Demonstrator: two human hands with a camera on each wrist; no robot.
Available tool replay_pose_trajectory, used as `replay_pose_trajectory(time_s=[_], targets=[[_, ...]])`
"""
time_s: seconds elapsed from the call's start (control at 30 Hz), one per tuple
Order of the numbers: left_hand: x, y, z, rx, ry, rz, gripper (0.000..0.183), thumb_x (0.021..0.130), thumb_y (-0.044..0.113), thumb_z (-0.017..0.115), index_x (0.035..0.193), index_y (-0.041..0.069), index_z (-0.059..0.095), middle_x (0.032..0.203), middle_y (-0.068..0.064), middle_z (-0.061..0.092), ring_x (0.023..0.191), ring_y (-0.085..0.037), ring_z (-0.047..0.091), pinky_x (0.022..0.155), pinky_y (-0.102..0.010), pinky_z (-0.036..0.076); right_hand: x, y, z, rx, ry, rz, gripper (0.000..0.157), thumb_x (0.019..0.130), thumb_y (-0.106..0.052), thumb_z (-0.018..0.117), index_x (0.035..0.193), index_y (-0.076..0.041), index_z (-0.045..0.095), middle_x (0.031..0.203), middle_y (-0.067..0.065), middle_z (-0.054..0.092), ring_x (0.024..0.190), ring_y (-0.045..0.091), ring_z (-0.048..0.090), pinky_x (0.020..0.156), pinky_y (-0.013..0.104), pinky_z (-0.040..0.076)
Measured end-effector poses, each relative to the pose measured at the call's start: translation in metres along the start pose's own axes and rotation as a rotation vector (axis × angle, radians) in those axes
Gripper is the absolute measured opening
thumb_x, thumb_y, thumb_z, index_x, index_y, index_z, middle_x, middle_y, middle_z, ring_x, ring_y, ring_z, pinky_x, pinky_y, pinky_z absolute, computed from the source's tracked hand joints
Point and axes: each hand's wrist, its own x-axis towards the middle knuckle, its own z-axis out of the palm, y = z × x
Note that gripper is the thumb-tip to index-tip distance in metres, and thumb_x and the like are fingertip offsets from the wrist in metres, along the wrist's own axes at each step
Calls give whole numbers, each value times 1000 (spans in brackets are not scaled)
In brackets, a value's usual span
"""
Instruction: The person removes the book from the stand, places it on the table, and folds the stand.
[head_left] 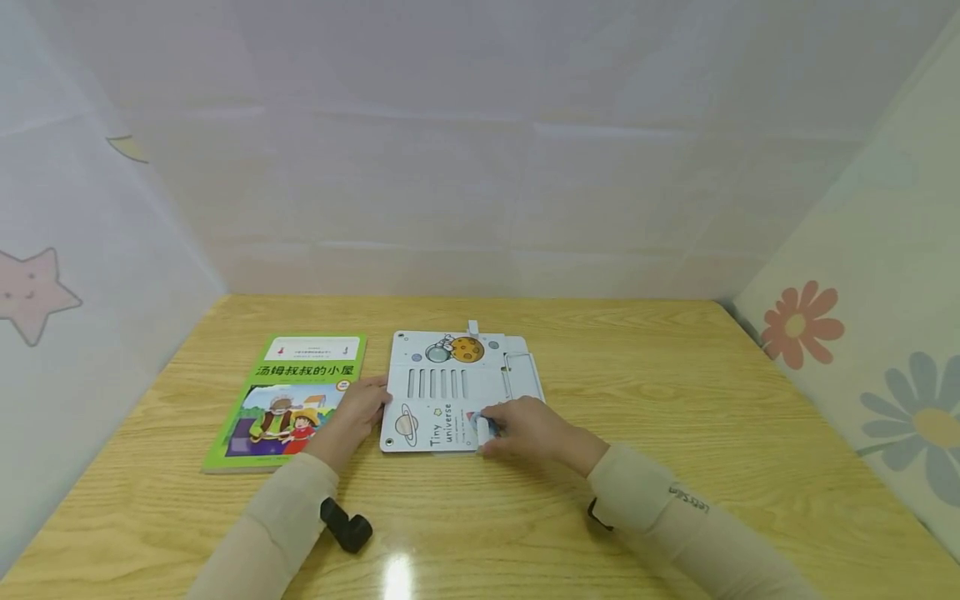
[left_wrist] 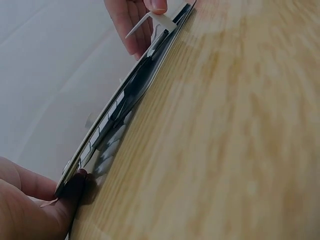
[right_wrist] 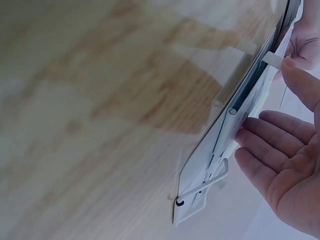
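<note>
While a green picture book (head_left: 288, 400) is lying at the left of the wooden surface (head_left: 675, 417), the left hand (head_left: 360, 412) is pressing relaxed fingers against the left edge of the white folding book stand (head_left: 450, 387) just beside it, and the right hand (head_left: 525, 429) is pinching a small white tab (head_left: 483, 429) at the stand's lower right corner.

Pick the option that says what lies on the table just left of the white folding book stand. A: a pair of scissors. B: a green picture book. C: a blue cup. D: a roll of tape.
B: the head view shows a green picture book lying flat beside the left edge of the white stand, with the left hand resting where the two meet.
</note>
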Motion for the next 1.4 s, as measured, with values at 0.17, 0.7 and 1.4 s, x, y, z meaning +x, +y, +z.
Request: replay_pose_trajectory(time_s=[0.17, 0.7, 1.4], targets=[[-1, 0, -2, 2, -2, 9, 46, 81, -9, 39, 127, -5, 36, 123, -20, 42, 107, -26, 42, 84, -30, 38, 2, -1, -3, 7, -19, -4, 49, 72, -38, 66, 108, -4, 60, 77, -6, 59, 62, 5, 43, 57, 20, 38], [1, -3, -2, -19, -13, 24, 45, 82, -8, 40, 127, -5, 36, 122, -20, 43, 108, -27, 42, 86, -33, 37, 58, 38, -49, 144, -80, 199, 60, 80, -32, 60, 124, 4, 42, 124, 15, 44, 115, 27, 38, 93, 37, 32], [6, -8, 5, -4, -16, 62, 43, 82, -6, 43, 125, -4, 40, 119, -18, 47, 103, -24, 46, 81, -29, 40, 111, 64, -27, 551, 54, 327, 60, 89, -20, 48, 136, 0, 16, 138, 16, 20, 125, 29, 17, 100, 41, 17]])
